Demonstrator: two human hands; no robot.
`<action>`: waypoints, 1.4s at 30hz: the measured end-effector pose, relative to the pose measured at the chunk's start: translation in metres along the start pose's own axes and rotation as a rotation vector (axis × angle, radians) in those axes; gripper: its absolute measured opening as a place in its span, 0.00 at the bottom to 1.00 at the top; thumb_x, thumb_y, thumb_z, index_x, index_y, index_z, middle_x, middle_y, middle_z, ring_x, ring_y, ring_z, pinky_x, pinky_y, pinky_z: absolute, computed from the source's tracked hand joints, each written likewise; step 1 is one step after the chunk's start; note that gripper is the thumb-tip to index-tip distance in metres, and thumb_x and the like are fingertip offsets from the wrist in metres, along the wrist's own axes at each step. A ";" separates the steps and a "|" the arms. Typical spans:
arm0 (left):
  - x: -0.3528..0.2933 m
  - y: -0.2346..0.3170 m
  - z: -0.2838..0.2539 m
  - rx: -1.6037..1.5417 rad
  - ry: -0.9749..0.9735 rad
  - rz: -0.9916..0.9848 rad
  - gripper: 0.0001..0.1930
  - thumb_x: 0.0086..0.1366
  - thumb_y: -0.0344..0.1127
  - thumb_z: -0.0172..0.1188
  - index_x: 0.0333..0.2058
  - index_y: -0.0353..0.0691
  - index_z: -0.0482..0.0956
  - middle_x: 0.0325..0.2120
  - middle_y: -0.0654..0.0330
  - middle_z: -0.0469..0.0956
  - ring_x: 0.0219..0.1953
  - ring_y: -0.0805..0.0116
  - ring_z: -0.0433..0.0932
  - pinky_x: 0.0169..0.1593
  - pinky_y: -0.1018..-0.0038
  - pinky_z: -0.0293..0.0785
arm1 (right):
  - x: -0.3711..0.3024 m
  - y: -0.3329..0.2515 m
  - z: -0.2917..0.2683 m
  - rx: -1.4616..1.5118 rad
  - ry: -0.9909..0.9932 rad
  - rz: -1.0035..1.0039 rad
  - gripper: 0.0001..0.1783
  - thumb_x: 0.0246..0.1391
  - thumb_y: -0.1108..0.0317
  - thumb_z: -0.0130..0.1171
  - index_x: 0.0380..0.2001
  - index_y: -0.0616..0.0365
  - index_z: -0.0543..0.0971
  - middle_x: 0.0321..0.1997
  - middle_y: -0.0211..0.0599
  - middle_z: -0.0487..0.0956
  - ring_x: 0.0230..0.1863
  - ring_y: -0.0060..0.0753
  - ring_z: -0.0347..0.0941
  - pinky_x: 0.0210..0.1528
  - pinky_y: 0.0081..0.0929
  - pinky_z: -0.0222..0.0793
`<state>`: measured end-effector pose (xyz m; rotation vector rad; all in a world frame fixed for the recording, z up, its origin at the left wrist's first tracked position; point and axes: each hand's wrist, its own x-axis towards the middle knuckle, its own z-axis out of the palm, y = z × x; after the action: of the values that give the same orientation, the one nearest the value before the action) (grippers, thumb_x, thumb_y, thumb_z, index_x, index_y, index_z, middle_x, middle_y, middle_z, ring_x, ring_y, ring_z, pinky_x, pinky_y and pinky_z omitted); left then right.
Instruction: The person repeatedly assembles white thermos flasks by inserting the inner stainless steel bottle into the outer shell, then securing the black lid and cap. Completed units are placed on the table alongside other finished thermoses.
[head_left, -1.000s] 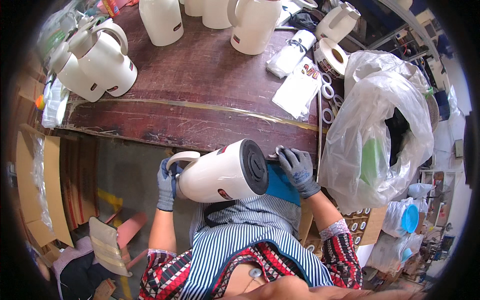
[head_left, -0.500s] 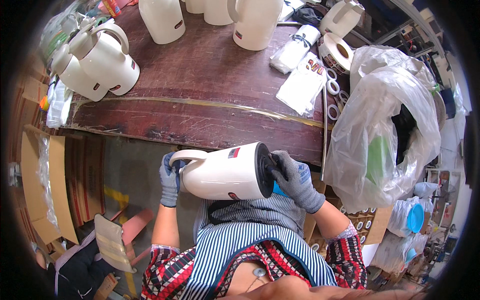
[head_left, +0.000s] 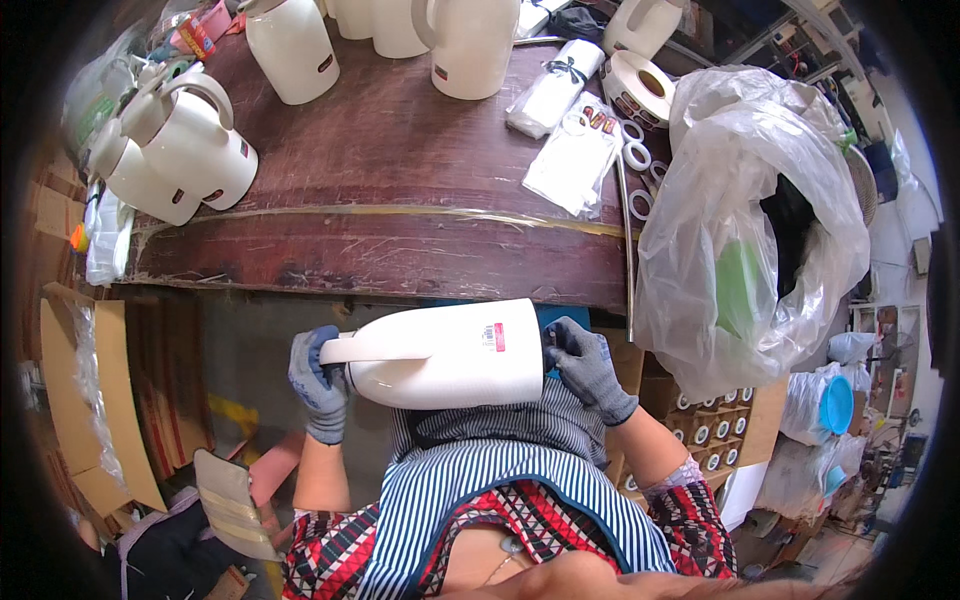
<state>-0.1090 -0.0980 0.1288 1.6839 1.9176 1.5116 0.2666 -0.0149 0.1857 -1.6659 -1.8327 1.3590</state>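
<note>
Between the hands (head_left: pixel 319 388), the white jug (head_left: pixel 462 372) has rolled partway.

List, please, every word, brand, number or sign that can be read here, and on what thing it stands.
No text is clear enough to quote.
Held white jug: red-and-white label with barcode; too small.
Standing white jugs: small dark labels; too small.
Sticker roll: dark-and-red print; too small.
White packet: red-and-dark stickers; too small.
Red packet, far left: lettering, blurred.

White jug (head_left: pixel 465 358) between 2 gloved hands (head_left: pixel 320 388) (head_left: pixel 592 378)
</note>
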 end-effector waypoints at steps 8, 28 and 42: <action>-0.007 0.009 0.000 0.115 -0.067 0.121 0.14 0.65 0.41 0.61 0.42 0.37 0.81 0.39 0.49 0.82 0.40 0.46 0.81 0.45 0.58 0.78 | -0.005 0.055 0.022 0.159 0.025 0.041 0.09 0.62 0.72 0.60 0.44 0.65 0.78 0.32 0.39 0.80 0.31 0.25 0.74 0.37 0.28 0.74; 0.190 0.206 0.025 0.445 -0.165 1.502 0.19 0.56 0.51 0.63 0.46 0.59 0.83 0.55 0.63 0.74 0.58 0.63 0.73 0.60 0.60 0.74 | 0.062 -0.101 -0.073 0.158 0.222 -0.688 0.33 0.61 0.62 0.64 0.67 0.59 0.70 0.69 0.46 0.72 0.67 0.47 0.70 0.66 0.43 0.68; 0.057 0.146 0.077 -0.151 0.258 0.354 0.29 0.69 0.41 0.58 0.65 0.34 0.69 0.65 0.42 0.67 0.62 0.41 0.70 0.66 0.51 0.65 | 0.038 -0.243 -0.018 -0.354 0.332 -0.926 0.24 0.58 0.61 0.66 0.57 0.54 0.78 0.69 0.59 0.69 0.73 0.64 0.61 0.73 0.52 0.58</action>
<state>0.0175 -0.0317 0.2289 1.9137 1.6189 2.0357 0.1248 0.0580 0.3737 -0.8370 -2.2486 0.3658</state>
